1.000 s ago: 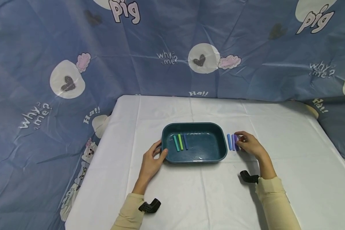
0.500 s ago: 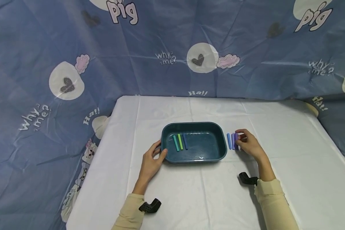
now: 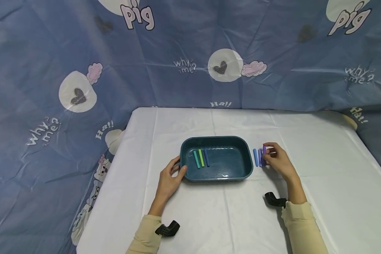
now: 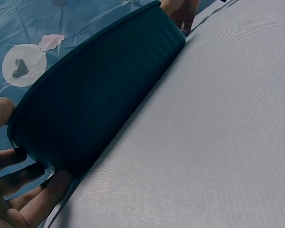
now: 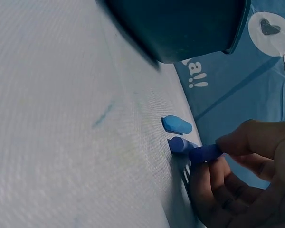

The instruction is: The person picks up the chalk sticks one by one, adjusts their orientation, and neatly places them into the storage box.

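A dark teal tray (image 3: 228, 178) stands on the white cloth. My left hand (image 3: 169, 181) holds its left end, with the thumb at the front corner and the fingers along the outer wall. Inside, towards the left, lie a teal chalk stick (image 3: 197, 159), a lime green one (image 3: 201, 158) and a dark blue one (image 3: 206, 158), side by side. To the right of the tray, my right hand (image 3: 278, 160) pinches a purple chalk stick (image 5: 205, 153) between thumb and fingers. Right beside it on the cloth lie a light blue chalk stick (image 5: 176, 124) and a violet one (image 5: 180, 145).
The white cloth (image 3: 203, 215) covers the table and carries a faint bluish streak (image 5: 104, 114) near the right hand. A blue printed curtain (image 3: 165, 42) hangs behind and to the sides. Each sleeve cuff carries a black wrist mount (image 3: 167, 229).
The purple stick in my right hand has risen slightly against its two neighbours. My left hand keeps its hold on the tray. The whole head view has shifted a little.
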Tool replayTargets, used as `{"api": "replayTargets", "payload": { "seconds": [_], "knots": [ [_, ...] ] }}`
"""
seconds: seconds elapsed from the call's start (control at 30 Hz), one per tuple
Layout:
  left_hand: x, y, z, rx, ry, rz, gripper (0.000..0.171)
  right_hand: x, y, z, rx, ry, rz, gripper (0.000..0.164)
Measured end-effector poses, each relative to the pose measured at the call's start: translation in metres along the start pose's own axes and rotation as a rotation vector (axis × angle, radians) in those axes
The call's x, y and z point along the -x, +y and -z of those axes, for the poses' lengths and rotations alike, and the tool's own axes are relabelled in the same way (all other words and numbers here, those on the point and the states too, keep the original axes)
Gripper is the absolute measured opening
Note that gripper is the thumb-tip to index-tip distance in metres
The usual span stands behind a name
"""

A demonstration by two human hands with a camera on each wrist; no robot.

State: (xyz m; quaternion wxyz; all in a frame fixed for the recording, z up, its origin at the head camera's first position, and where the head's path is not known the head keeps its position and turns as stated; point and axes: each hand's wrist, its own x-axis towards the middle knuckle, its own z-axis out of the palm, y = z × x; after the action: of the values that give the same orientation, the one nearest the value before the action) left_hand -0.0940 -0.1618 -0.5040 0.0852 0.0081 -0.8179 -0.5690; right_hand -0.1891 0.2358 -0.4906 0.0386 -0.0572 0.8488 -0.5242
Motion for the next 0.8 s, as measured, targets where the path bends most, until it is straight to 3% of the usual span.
{"api": "replayTargets", "payload": {
  "seconds": [0.2, 0.6, 0.8],
  "knots": [
    [0.004, -0.002, 0.001, 0.009, -0.008, 0.018, 0.051, 0.002, -0.001, -0.001, -0.044, -0.001, -0.021, 0.045],
    [0.000, -0.001, 0.000, -0.012, -0.011, -0.029, 0.050, 0.000, -0.012, 0.003, -0.047, 0.024, -0.016, 0.045],
    [0.000, 0.010, 0.003, -0.012, -0.015, -0.006, 0.051, -0.003, -0.018, 0.001, -0.063, 0.035, -0.005, 0.044]
  ]
}}
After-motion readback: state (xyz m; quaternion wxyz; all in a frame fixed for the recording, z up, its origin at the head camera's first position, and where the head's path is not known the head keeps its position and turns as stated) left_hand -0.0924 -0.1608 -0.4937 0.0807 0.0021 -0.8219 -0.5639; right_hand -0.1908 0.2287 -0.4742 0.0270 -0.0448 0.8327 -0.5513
